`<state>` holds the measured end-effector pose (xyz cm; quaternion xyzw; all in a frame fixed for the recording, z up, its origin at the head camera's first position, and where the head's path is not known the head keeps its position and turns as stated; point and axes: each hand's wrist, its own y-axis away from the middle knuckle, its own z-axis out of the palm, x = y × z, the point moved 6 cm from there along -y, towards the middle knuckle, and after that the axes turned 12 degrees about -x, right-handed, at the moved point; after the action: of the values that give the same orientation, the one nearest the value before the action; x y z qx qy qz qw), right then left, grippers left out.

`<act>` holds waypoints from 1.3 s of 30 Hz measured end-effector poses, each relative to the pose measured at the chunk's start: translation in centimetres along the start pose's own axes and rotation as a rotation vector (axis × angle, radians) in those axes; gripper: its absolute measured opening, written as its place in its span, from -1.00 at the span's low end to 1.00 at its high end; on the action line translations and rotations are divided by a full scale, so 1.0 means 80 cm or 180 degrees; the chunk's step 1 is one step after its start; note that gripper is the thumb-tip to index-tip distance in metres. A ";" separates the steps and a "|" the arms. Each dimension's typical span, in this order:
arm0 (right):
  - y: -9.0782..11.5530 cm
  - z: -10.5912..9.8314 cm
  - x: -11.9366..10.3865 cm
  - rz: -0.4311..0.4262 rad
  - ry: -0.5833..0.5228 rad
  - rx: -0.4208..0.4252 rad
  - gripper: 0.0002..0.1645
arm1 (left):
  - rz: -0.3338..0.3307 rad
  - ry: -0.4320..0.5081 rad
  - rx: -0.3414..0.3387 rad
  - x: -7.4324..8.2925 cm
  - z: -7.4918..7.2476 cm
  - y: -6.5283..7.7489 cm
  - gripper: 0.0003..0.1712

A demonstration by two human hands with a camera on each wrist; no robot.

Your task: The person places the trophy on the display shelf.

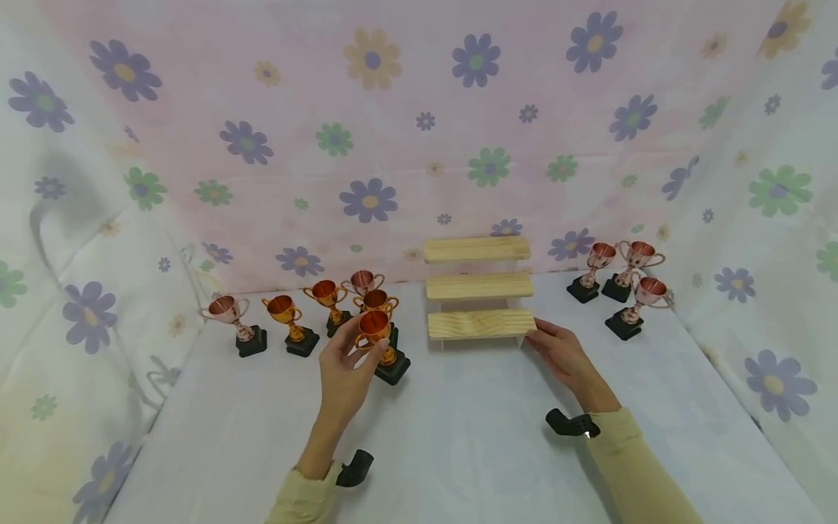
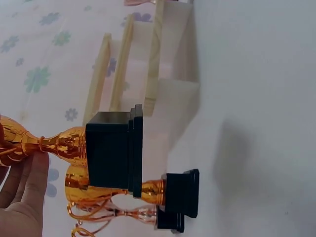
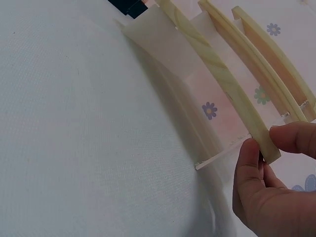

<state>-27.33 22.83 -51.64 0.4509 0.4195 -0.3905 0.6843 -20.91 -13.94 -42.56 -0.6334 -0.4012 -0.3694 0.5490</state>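
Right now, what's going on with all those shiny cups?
A person's left hand is holding a gold trophy up off the white tabletop, while the right hand pinches the right end of the lowest board on a three-step rack. Five other trophies, gold and pinkish, stand left of the rack, and three pinkish ones stand to its right.

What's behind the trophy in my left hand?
Another gold trophy, then a pink one. In the head view, the held trophy covers much of that gold one, and the pink one's base is hidden. The left wrist view shows both bases.
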 end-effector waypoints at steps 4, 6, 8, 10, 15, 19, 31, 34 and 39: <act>0.000 -0.001 0.001 -0.0023 0.0043 -0.0009 -0.27 | 0.0084 -0.0017 -0.0083 0.004 0.011 -0.005 -0.41; 0.001 -0.003 0.003 -0.0040 0.0064 -0.0019 -0.27 | 0.0123 -0.0039 -0.0146 0.007 0.018 -0.007 -0.41; 0.002 -0.004 0.004 -0.0059 0.0091 -0.0039 -0.27 | 0.0165 -0.0057 -0.0217 0.011 0.024 -0.010 -0.41; 0.003 -0.004 0.003 -0.0090 0.0102 -0.0063 -0.27 | 0.0191 -0.0074 -0.0274 0.014 0.029 -0.013 -0.41; 0.006 -0.003 0.001 -0.0123 0.0131 -0.0118 -0.26 | 0.0150 -0.0082 -0.0352 0.017 0.039 -0.018 -0.39; 0.007 -0.002 -0.001 -0.0109 0.0147 -0.0143 -0.26 | 0.0088 -0.0092 -0.0380 0.014 0.043 -0.019 -0.37; 0.007 -0.002 -0.001 -0.0079 0.0110 -0.0107 -0.26 | 0.0175 -0.0136 -0.0385 0.013 0.049 -0.023 -0.38; 0.006 -0.002 -0.001 -0.0095 0.0113 -0.0088 -0.27 | 0.0235 -0.0148 -0.0406 0.013 0.052 -0.028 -0.39; 0.004 -0.002 0.000 -0.0096 0.0140 -0.0078 -0.29 | 0.0264 -0.0097 -0.0450 0.014 0.058 -0.039 -0.42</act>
<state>-27.08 23.10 -51.62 0.4446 0.4459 -0.3856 0.6744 -23.19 -8.96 -40.86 -0.6922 -0.3558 -0.3641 0.5116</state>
